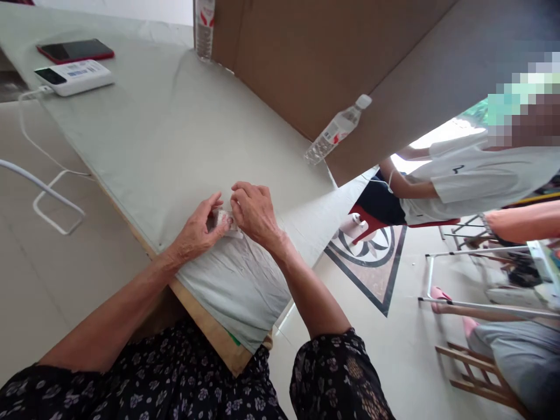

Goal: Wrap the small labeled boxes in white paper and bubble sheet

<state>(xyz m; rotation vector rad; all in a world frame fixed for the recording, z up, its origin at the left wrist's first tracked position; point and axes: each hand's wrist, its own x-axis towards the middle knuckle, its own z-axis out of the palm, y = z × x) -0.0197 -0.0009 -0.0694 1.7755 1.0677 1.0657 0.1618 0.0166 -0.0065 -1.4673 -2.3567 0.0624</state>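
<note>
Near the close corner of the cloth-covered table [175, 140], my left hand [196, 227] grips a small white box-like item with faint print [224, 220], its thumb along the near side. My right hand [256, 213] is right beside it, fingers curled down at the item's right edge. Whatever those fingertips pinch, if anything, is hidden behind the knuckles. A flat white edge [234, 234] shows just below the item; I cannot tell whether it is part of it.
A white power bank [81, 77] with a cable lies by a red-edged phone [74, 51] at the far left. Water bottles [336, 131] stand against a brown cardboard panel [297, 64]. People sit at right near a metal frame [429, 280] and a wooden stool [481, 373].
</note>
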